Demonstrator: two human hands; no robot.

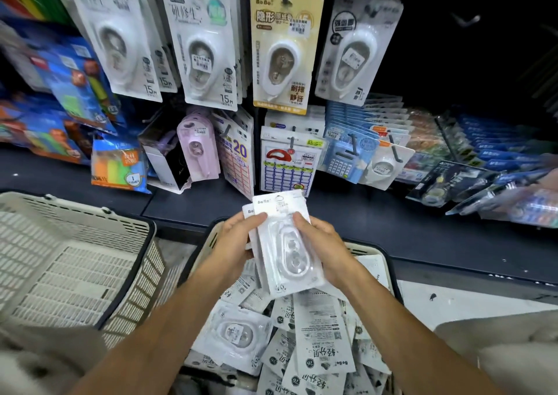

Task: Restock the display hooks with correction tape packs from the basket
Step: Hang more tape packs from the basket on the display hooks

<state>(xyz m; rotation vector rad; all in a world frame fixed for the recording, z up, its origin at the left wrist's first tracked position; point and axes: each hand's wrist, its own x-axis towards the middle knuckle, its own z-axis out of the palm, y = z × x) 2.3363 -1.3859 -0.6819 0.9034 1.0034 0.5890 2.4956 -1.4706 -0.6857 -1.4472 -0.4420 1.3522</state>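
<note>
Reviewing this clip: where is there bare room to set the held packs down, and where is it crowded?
Free: the dark shelf ledge between the hanging label sheets and the full basket; also the empty basket on the left. Crowded: the full basket, heaped with loose packs, and the ledge's right end under blue packets. Both hands, left hand and right hand, hold the held packs.

I can't count the stacked packs (283, 243): my left hand (234, 245) and right hand (321, 248) cover their edges. Empty basket (69, 261) is cut off at the left edge. Left-side blue packs (69, 71) are motion-blurred, unreadable.
</note>
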